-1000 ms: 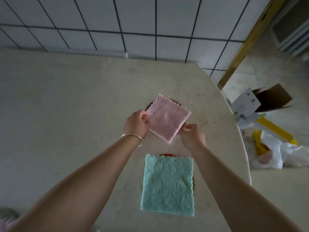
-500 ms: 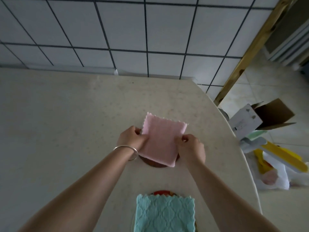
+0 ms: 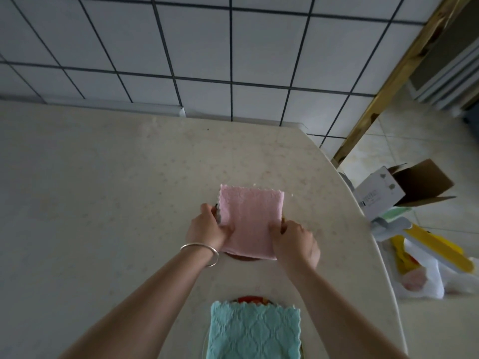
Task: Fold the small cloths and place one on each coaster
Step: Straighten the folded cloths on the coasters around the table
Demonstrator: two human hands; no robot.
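Mid-frame, left hand (image 3: 207, 229) and right hand (image 3: 294, 242) pinch the pink cloth (image 3: 250, 220); centre it squarely over the dark coaster (image 3: 243, 257) before letting go.

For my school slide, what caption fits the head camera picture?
Both hands lay a folded pink cloth on a brown coaster.

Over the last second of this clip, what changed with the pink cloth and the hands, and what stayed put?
The folded pink cloth, held tilted above the dark round coaster a second ago, has been squared up and lowered onto it. The left hand and right hand still hold its side edges; neither has let go. The folded teal cloth stays on the near coaster.
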